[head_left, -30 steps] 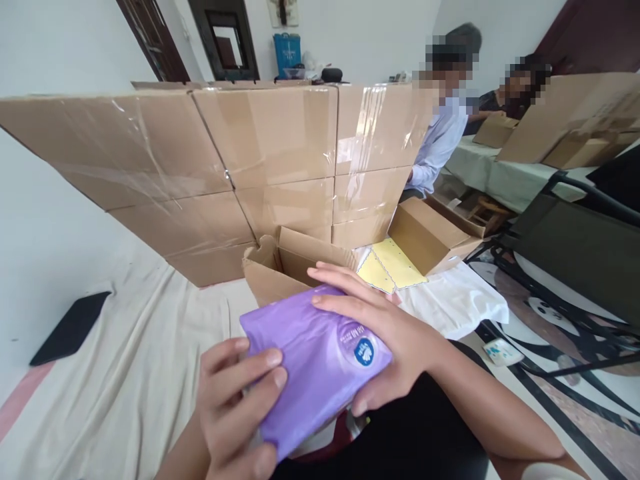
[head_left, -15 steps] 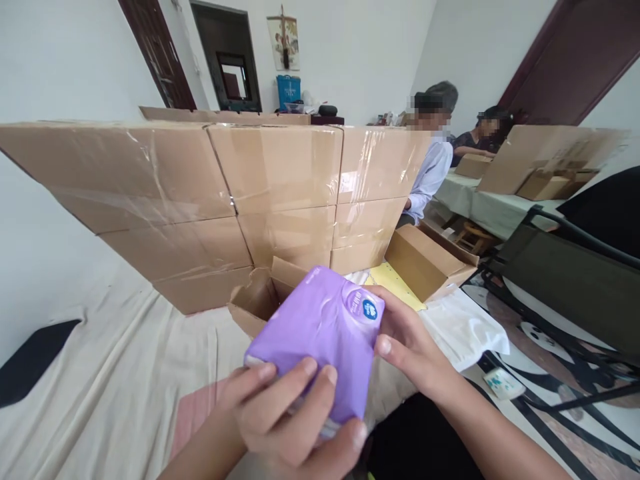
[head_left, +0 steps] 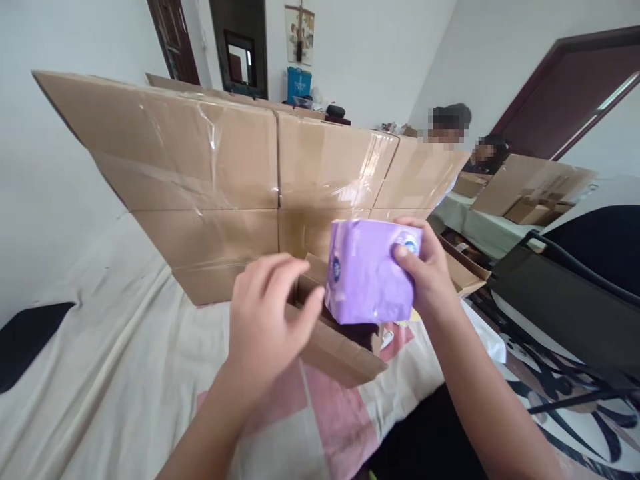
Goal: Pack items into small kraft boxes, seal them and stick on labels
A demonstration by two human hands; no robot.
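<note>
A purple soft pack with a blue logo, like a pack of tissues (head_left: 373,273), is held up by its right side in my right hand (head_left: 433,270), thumb across the front. My left hand (head_left: 273,307) is off the pack, just to its left, with thumb and fingers apart and nothing between them. Below and behind both sits an open cardboard box (head_left: 345,353) on the cloth; the pack hides part of its opening, and what lies inside is too dark to tell.
A wall of taped cardboard cartons (head_left: 210,160) rises behind the box. The bed cloth (head_left: 125,373) is cream with pink squares. On the right stand a dark folding chair (head_left: 565,293) and another open carton (head_left: 465,267). Two people are beyond, near a table (head_left: 505,217).
The pack has moved up and right and turned upright in my right hand. My left hand has let go of it and moved up and left. The view has shifted, showing more of the open box.
</note>
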